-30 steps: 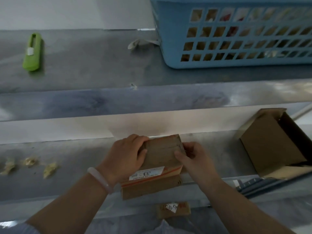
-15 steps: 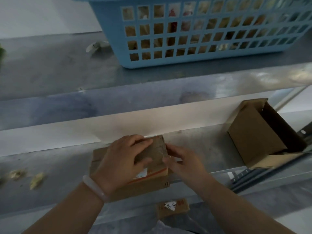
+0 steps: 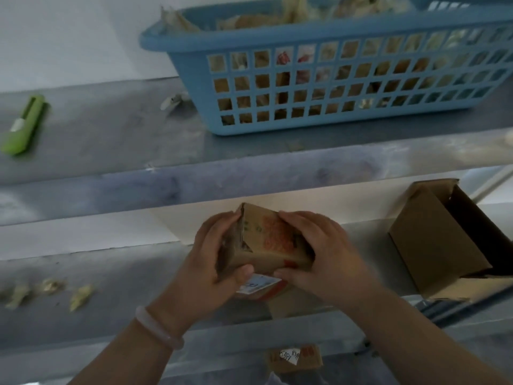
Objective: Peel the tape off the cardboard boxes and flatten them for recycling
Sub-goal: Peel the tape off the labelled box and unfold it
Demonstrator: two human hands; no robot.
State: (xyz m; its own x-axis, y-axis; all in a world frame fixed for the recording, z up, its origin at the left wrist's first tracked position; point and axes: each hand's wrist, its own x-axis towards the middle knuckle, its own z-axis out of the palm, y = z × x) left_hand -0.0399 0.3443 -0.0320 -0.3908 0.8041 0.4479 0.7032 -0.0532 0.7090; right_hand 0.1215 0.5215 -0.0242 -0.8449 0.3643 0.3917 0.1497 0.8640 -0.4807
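Observation:
A small brown cardboard box [image 3: 266,240] with orange print and a white label underneath is lifted and tilted above the lower metal shelf [image 3: 116,276]. My left hand [image 3: 213,268] grips its left side, fingers over the top edge and thumb at the front. My right hand [image 3: 319,251] grips its right side the same way. A bigger open cardboard box [image 3: 433,240] lies on its side at the right of that shelf. Several crumpled bits of tape [image 3: 50,290] lie at the shelf's left.
A blue plastic basket [image 3: 305,51] filled with cardboard and scraps stands on the upper metal shelf. A green box cutter [image 3: 22,126] lies at that shelf's left, a scrap of tape [image 3: 172,101] beside the basket. Another small labelled cardboard piece [image 3: 294,357] lies below, near the bottom edge.
The small box lay flat under both hands; now both hands have raised and tilted it so an end and its printed face show. The view has shifted.

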